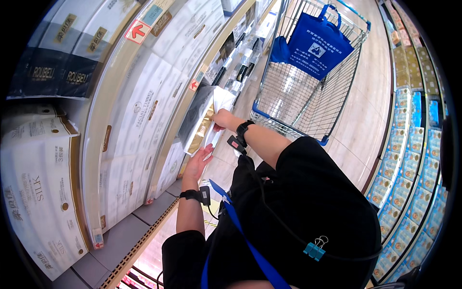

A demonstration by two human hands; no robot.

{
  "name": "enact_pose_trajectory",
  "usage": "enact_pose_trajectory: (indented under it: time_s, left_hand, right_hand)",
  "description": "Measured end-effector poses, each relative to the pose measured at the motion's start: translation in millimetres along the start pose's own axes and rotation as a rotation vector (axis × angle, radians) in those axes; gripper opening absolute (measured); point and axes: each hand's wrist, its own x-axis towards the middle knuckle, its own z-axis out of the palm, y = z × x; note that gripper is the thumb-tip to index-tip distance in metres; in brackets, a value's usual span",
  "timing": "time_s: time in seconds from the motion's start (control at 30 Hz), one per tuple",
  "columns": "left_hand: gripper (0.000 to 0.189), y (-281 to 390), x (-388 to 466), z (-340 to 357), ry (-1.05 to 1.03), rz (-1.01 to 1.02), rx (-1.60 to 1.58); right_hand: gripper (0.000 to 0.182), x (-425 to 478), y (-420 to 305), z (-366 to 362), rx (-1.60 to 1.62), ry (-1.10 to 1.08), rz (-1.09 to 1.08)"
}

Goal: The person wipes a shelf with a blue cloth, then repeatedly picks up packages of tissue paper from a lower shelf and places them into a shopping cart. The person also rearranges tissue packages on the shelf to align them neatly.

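Observation:
A plastic-wrapped pack of facial tissue (199, 117), dark grey and white with a gold band, juts out from a lower shelf at an angle. My right hand (224, 120) has its fingers closed on the pack's front edge, beside the gold band; some fingertips are hidden behind the wrapping. Just below the pack's near corner is my left hand (196, 163), palm up with fingers spread. Its fingertips come close to the corner, and whether they touch is hard to tell. Both wrists wear black straps with small cabled devices.
A wire shopping cart (306, 104) stands ahead, holding a blue tote bag (319, 47) that bears writing. Large tissue packs (144, 104) fill the shelves at left, behind price rails (173, 133). Across the tiled aisle (355, 144), another shelf holds rows of blue packages (400, 151).

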Motion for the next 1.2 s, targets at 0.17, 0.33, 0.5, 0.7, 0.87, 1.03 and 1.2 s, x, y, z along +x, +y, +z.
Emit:
enact_pose_trajectory:
  time_s: [0.17,0.33,0.5,0.7,0.87,1.03,1.2]
  left_hand:
    - [0.033,20,-28,31,0.045,0.174,0.015]
    - [0.028,46,-75,68,0.136,0.379,0.109]
    - [0.029,42,-113,146,0.21,0.513,0.184]
    - [0.026,33,-148,278,0.411,0.664,0.425]
    - [0.034,38,-182,380,0.392,0.744,0.67]
    - [0.036,64,-206,444,0.31,0.984,0.734]
    - [0.037,97,-173,476,0.076,1.044,0.601]
  right_hand:
    - [0.037,-35,-20,-12,-0.031,-0.165,-0.21]
    - [0.037,-83,-56,-26,-0.063,-0.406,-0.326]
    - [0.038,-145,-48,-78,0.046,-0.536,-0.334]
    - [0.061,-228,-37,-171,0.039,-0.609,-0.368]
    - [0.057,-300,-32,-261,-0.597,-0.329,-0.872]
    - [0.035,-363,-42,-296,-0.73,0.504,-1.616]
    - [0.038,-386,-84,-349,-0.569,1.137,-1.979]
